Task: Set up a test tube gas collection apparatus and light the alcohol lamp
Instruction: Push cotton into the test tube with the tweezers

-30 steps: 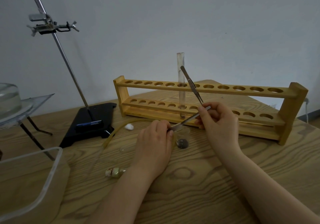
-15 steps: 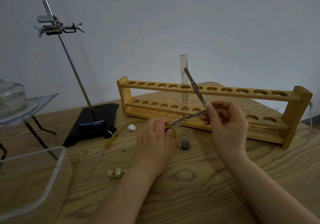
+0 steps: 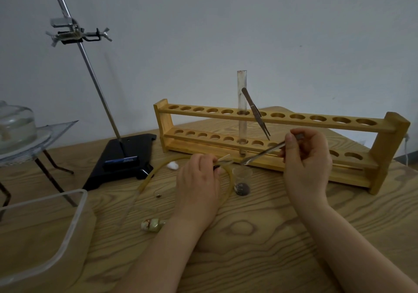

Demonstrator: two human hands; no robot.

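My right hand [image 3: 305, 157] pinches the upper end of a thin metal spatula [image 3: 263, 154]. Its tip slants down to just above a small beaker [image 3: 242, 180] with dark powder at the bottom. To the left of the beaker, my left hand [image 3: 196, 184] pinches a pale paper strip [image 3: 224, 157], whose free end points at the spatula tip. A glass test tube [image 3: 242, 102] stands upright in the wooden rack [image 3: 339, 124]. Metal tweezers [image 3: 255, 114] lean in the rack beside it.
A retort stand with black base [image 3: 122, 159] and clamp [image 3: 74, 33] stands at the left. A yellow rubber tube [image 3: 156, 172], a cotton ball [image 3: 173, 165] and a stopper [image 3: 152, 225] lie near my left hand. A clear plastic trough [image 3: 67, 222] and a glass vessel on a gauze tripod [image 3: 15, 123] are far left.
The spatula tip has drawn slightly right, away from my left fingers, and the pale strip now shows between them. My head has shifted a little; the hands stay over the beaker.
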